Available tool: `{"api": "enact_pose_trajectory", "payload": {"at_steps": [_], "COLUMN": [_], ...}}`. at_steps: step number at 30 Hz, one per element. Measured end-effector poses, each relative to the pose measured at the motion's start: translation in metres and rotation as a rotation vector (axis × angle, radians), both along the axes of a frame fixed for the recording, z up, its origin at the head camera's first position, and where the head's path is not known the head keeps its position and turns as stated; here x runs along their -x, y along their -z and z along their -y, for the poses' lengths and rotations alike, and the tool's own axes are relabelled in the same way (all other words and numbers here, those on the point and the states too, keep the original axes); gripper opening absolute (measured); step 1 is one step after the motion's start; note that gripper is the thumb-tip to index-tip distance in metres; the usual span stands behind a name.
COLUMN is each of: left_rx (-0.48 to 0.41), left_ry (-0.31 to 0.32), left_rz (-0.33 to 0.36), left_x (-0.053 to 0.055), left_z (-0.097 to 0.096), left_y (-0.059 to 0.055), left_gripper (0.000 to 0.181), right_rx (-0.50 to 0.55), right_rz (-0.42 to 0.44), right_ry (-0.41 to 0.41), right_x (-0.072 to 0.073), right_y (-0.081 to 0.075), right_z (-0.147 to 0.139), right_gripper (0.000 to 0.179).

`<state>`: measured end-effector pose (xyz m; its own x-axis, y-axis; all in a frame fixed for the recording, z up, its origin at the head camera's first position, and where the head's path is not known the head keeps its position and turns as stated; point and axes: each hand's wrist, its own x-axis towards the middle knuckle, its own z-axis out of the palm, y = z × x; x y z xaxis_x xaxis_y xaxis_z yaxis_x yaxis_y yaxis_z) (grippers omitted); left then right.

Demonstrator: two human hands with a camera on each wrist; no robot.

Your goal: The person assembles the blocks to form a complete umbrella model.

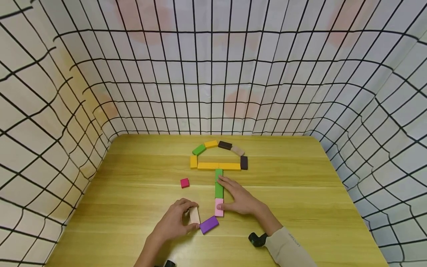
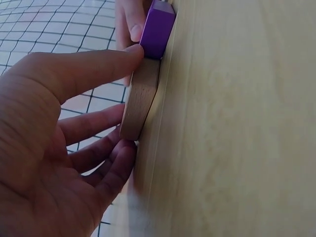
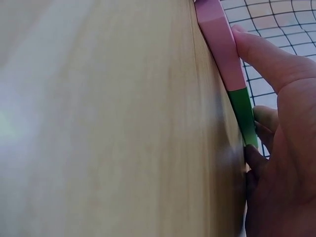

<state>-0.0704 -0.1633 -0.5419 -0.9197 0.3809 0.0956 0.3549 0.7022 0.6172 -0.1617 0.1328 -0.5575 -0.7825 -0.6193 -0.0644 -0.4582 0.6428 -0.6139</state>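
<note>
My left hand (image 1: 173, 220) pinches a plain wooden block (image 1: 194, 215) lengthwise between thumb and fingertips, down at the tabletop. One end of that block meets a purple block (image 1: 209, 224), which lies at a slant; the left wrist view shows them end to end. My right hand (image 1: 241, 200) is spread over a straight column, its thumb on the pink block (image 1: 218, 212) and its fingertips by the green blocks (image 1: 219, 191). The pink block joins the near end of the green ones.
Beyond the column, yellow blocks (image 1: 208, 165) form a crossbar under an arch of green, yellow, black (image 1: 225, 145) and plain blocks. A small red block (image 1: 185, 183) lies left of the column. Black wire mesh (image 1: 211, 83) encloses the wooden table (image 1: 300, 193) at back and sides.
</note>
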Motion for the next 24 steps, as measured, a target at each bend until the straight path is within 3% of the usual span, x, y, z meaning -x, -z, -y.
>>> {"api": "enact_pose_trajectory", "payload": {"at_steps": [6, 11, 24], "left_rx": [-0.010, -0.034, -0.015], "left_ry": [0.014, 0.001, -0.126], "left_rz": [0.035, 0.062, -0.040], "left_x": [0.002, 0.010, 0.055], "left_z": [0.002, 0.005, 0.031], "left_y": [-0.004, -0.009, -0.019], "left_gripper": [0.052, 0.051, 0.055], "right_rx": [-0.006, -0.008, -0.009], "right_rz": [0.001, 0.000, 0.001], "right_ry": [0.006, 0.006, 0.005], "right_x": [-0.001, -0.001, -0.001], "right_y": [0.000, 0.000, 0.001], "right_z": [0.001, 0.001, 0.000], "right_gripper": [0.097, 0.097, 0.098]}}
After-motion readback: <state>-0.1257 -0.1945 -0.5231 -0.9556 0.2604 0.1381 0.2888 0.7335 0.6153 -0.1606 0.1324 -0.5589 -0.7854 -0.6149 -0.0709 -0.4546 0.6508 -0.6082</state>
